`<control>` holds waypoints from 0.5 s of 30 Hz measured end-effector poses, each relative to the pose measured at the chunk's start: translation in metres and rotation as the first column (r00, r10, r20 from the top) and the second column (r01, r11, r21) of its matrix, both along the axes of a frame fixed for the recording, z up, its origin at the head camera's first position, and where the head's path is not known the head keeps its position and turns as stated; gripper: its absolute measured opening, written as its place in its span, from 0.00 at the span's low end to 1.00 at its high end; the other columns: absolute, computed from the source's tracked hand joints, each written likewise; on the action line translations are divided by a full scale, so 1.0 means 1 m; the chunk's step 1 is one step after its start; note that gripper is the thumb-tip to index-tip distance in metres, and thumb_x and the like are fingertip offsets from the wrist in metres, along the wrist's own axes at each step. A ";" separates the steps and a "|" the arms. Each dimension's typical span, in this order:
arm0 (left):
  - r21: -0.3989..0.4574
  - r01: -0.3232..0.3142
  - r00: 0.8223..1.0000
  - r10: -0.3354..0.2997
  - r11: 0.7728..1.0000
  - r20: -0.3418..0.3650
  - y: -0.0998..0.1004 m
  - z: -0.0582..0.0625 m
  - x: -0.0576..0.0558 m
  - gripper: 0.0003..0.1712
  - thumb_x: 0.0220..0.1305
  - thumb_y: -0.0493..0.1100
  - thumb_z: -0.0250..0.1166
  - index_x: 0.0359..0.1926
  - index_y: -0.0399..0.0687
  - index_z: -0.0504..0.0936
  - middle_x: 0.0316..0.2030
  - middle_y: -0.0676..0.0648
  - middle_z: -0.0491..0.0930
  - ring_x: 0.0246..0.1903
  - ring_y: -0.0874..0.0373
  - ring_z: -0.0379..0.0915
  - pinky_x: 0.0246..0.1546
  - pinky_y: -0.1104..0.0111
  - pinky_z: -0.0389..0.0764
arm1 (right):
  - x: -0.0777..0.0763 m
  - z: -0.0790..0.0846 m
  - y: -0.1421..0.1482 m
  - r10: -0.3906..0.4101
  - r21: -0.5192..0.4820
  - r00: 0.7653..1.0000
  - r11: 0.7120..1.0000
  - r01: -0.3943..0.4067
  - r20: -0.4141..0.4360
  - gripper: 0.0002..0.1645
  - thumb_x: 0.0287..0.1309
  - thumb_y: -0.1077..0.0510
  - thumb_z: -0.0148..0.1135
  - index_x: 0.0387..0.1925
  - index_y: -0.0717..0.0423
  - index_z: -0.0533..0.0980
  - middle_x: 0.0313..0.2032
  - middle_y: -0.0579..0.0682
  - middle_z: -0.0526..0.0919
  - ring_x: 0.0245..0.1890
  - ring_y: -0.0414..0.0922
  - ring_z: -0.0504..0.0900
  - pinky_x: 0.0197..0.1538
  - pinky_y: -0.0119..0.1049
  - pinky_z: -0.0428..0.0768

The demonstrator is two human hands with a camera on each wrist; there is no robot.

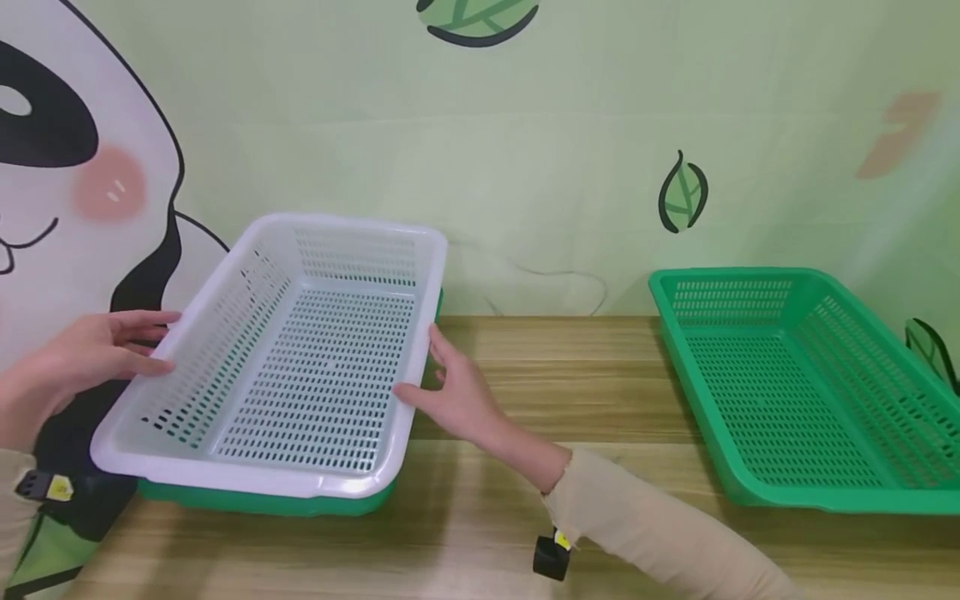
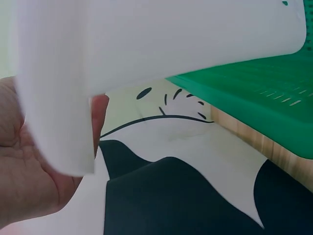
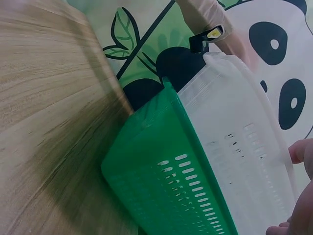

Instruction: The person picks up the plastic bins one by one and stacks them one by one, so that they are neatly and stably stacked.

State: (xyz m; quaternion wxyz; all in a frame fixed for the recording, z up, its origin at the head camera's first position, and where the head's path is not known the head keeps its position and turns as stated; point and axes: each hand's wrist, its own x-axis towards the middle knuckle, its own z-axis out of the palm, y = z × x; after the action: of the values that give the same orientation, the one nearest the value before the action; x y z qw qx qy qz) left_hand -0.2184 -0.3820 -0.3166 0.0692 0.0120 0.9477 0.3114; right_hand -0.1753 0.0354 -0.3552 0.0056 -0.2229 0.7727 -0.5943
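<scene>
A white perforated plastic basket [image 1: 247,477] sits partly inside a green basket [image 1: 262,503], whose lower front edge shows below it. My left hand [image 1: 93,354] holds the white basket's left rim, fingers on one side and thumb on the other. In the left wrist view, the palm [image 2: 34,171] is behind the white rim, which hides part of the fingers. On the opposite side, my right hand [image 1: 457,387] grips the right rim between thumb and fingers. The right wrist view shows the white wall [image 3: 225,107] rising well above the green basket's rim.
Another green basket [image 1: 862,499] of the same shape stands on the right of the wooden table [image 1: 555,375], with nothing visible inside. Behind the table is a pale green backdrop [image 1: 555,167] with a panda and leaves. Black wrist devices [image 1: 551,558] are strapped to both sleeves.
</scene>
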 end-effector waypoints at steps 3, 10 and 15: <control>-0.008 0.008 1.000 -0.008 1.000 0.005 0.018 0.006 0.008 0.46 0.49 0.48 0.69 0.65 0.38 0.56 0.47 0.43 0.74 0.36 0.56 0.76 0.33 0.63 0.77 | -0.002 -0.002 0.001 0.001 -0.004 1.000 1.000 -0.001 0.004 0.50 0.50 0.60 0.64 0.69 0.57 0.46 0.67 0.50 0.55 0.65 0.39 0.55 0.61 0.49 0.62; -0.020 0.003 1.000 -0.002 1.000 0.013 0.021 -0.009 0.003 0.48 0.53 0.52 0.66 0.66 0.36 0.53 0.53 0.28 0.65 0.40 0.48 0.75 0.33 0.61 0.77 | -0.005 -0.005 0.005 -0.014 0.002 1.000 1.000 0.013 0.017 0.50 0.49 0.60 0.64 0.69 0.58 0.47 0.66 0.49 0.55 0.65 0.40 0.54 0.62 0.49 0.60; 0.009 0.001 1.000 -0.001 1.000 0.017 0.025 -0.014 0.005 0.49 0.52 0.54 0.66 0.67 0.38 0.53 0.54 0.29 0.66 0.40 0.50 0.76 0.37 0.55 0.78 | -0.007 -0.006 0.005 -0.007 -0.004 1.000 1.000 0.007 0.020 0.51 0.49 0.62 0.65 0.68 0.59 0.46 0.67 0.49 0.53 0.66 0.39 0.52 0.63 0.45 0.57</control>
State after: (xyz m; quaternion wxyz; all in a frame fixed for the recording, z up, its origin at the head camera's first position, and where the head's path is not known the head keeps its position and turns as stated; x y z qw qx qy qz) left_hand -0.2133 -0.3570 -0.3307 0.0776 0.0101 0.9456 0.3157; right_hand -0.1828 0.0407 -0.3617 0.0110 -0.2143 0.7722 -0.5981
